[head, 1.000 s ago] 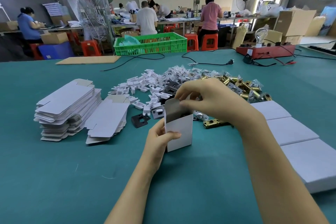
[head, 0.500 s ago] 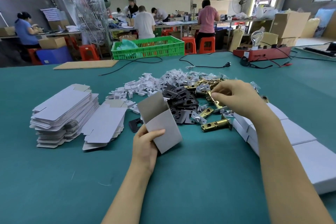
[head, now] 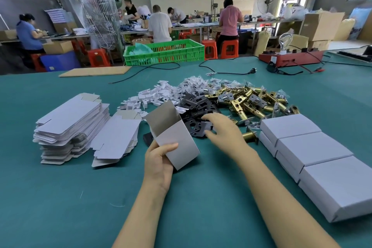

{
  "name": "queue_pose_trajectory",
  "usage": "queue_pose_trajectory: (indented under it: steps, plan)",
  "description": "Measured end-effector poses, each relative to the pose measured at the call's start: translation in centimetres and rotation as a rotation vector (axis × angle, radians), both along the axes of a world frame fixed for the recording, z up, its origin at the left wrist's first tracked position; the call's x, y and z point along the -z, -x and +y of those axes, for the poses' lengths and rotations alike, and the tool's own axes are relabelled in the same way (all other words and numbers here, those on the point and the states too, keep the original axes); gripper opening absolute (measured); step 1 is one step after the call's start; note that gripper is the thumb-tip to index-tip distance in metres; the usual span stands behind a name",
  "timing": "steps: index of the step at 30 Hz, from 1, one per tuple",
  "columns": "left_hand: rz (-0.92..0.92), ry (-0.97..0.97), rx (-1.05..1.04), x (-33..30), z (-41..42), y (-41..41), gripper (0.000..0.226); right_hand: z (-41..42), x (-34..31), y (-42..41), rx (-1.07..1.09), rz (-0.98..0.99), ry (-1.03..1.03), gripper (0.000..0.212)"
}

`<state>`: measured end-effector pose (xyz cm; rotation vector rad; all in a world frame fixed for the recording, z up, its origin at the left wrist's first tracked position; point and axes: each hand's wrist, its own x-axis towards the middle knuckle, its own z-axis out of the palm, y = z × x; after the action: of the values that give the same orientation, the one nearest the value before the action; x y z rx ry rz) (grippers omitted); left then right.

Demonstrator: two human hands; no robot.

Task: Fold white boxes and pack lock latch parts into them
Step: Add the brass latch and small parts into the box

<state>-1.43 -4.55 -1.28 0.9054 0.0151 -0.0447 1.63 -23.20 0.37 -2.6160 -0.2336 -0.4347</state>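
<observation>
The green-covered table (head: 60, 197) fills the view, and the heap of black strike plates (head: 198, 107) near its middle serves as the landmark. Right of that heap and nearer the person, closed white boxes (head: 314, 151) lie in a row running toward the near right edge. Left of the heap sit two stacks of flat box blanks (head: 72, 123), one taller and one lower and closer in. Just right of the plates and touching them is the tangle of brass latch bolts (head: 247, 104), their barrels pointing many ways; behind the plates lies a scatter of small white plastic pieces (head: 159, 94). On the near-left side of the heap, the left hand (head: 159, 164) grips the folded white box (head: 178, 145) by its lower end, thumb across the front face, with the open mouth and raised flap tilted up and away toward the plates. The right hand (head: 222, 129) rests on the near edge of the heap, fingers bent down onto the plates; whether they have pinched one cannot be told. This hand is much the nearer to the parts, and the box mouth lies just to its left, so a picked plate likely needs only a short carry leftward. Bare cloth lies open in front of both forearms, while the box row hems in the right side.
</observation>
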Motion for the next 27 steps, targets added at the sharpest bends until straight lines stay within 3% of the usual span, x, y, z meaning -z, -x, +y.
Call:
queue_pose_trajectory:
  steps: [3,6,9,15,20,27]
  plan:
    - [-0.007,-0.002,0.012,0.1,0.0,0.0,0.027,0.5,2.2,-0.6,-0.012,0.044,0.205,0.056]
    - [-0.014,-0.014,0.021,0.0,0.0,0.0,0.028,0.7,3.4,-1.1,0.015,0.049,0.339,0.050]
    - [-0.017,-0.028,0.027,-0.1,0.0,0.1,0.028,0.6,3.8,-1.5,0.037,0.029,0.343,0.040]
    - [-0.003,-0.068,0.046,-0.2,-0.1,0.3,0.030,0.9,4.1,-1.6,0.088,-0.061,0.363,0.044]
    - [-0.015,-0.104,0.064,-0.2,-0.1,0.4,0.031,0.5,4.0,-1.8,0.142,-0.086,0.322,0.030]
    - [-0.020,-0.102,0.058,-0.2,0.0,0.4,0.029,0.4,4.1,-2.0,0.115,0.022,0.324,0.035]
